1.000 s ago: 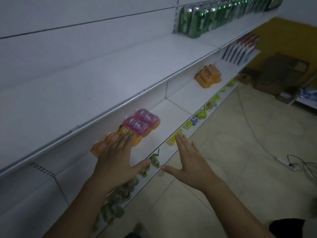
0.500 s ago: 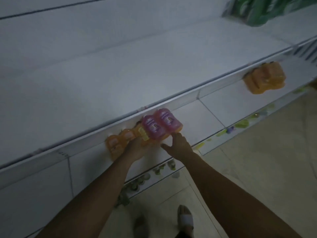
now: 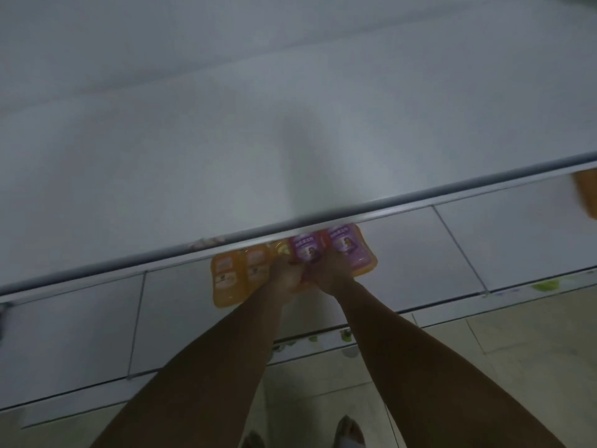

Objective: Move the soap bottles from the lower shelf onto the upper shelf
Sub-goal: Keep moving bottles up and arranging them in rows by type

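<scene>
A row of soap bottles lies on the white lower shelf (image 3: 420, 257), partly tucked under the edge of the upper shelf (image 3: 226, 150). Two orange bottles (image 3: 226, 279) are on the left and two purple bottles (image 3: 349, 245) on the right. My left hand (image 3: 286, 276) grips an orange-yellow bottle (image 3: 280, 250) in the middle of the row. Just beside it, my right hand (image 3: 332, 270) grips the purple bottle (image 3: 305, 248) next to that one. The picture is blurred and the fingers are hard to make out.
The upper shelf's broad top is bare white, with a metal front rail (image 3: 420, 197). More orange bottles (image 3: 586, 195) show at the right edge. Small green items (image 3: 549, 286) sit on a lower ledge. Tiled floor (image 3: 517, 367) and my feet (image 3: 349, 431) lie below.
My head has tipped down and moved closer to the shelf. Both hands went from hovering open in front of the bottles to closing on the middle of the row.
</scene>
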